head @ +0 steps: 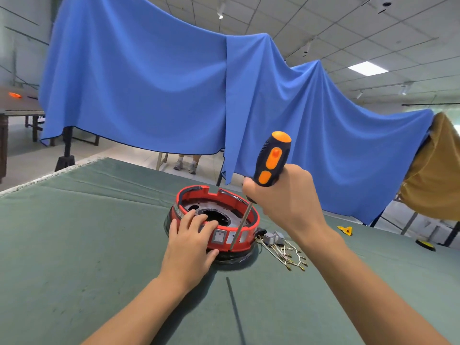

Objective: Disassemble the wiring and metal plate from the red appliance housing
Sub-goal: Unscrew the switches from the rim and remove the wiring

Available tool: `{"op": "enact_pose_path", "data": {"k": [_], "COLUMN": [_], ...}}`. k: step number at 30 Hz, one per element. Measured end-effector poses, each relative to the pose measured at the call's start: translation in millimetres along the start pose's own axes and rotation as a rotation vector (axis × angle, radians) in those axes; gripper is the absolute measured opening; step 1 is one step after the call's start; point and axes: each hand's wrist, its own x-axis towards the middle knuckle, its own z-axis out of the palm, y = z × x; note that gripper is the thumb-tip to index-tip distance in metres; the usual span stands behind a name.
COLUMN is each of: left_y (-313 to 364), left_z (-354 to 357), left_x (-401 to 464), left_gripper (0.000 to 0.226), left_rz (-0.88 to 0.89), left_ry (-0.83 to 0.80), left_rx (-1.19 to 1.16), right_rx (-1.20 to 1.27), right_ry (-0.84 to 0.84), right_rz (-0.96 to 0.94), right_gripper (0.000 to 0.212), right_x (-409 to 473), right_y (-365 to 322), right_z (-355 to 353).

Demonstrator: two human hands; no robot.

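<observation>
The round red appliance housing [245,236] sits on the green table cloth [87,232], open side up, with a metal plate [225,206] and a dark hole inside. My left hand [191,241] grips its near rim, fingers inside and thumb against the outer wall. My right hand [286,197] holds a black and orange screwdriver [272,159] upright, to the right of the housing. Its shaft slants down to the housing's front wall beside the rocker switch [219,236]. A bundle of loose wiring [283,251] with a grey block lies on the cloth, just right of the housing.
A thin dark rod [234,307] lies on the cloth in front of the housing. Small yellow objects [346,230] sit at the right of the table. Blue cloth [174,83] hangs behind the table; a seated person's shoes show under it. Another table stands at far left.
</observation>
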Motion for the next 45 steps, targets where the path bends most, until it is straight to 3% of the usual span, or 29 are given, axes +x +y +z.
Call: {"op": "enact_pose_path", "data": {"k": [10,24,45], "left_y": [-4,-7,-5], "left_z": [4,7,3], "left_x": [0,2,2], "left_gripper": [0.061,0.062,0.058], "left_rz": [-0.022,-0.002,-0.020], "left_ry": [-0.009,0.015,0.037], "left_rx": [-0.051,-0.081,-0.137], "right_rx": [0.206,0.246,0.250], "right_ry": [0.256,0.333,0.046], "right_rz": [-0.098,-0.101,0.328], "right_gripper": [0.050,0.050,0.024], "right_x": [-3,-8,60], "right_y": [-11,0,12], "right_z": [0,16,39]}}
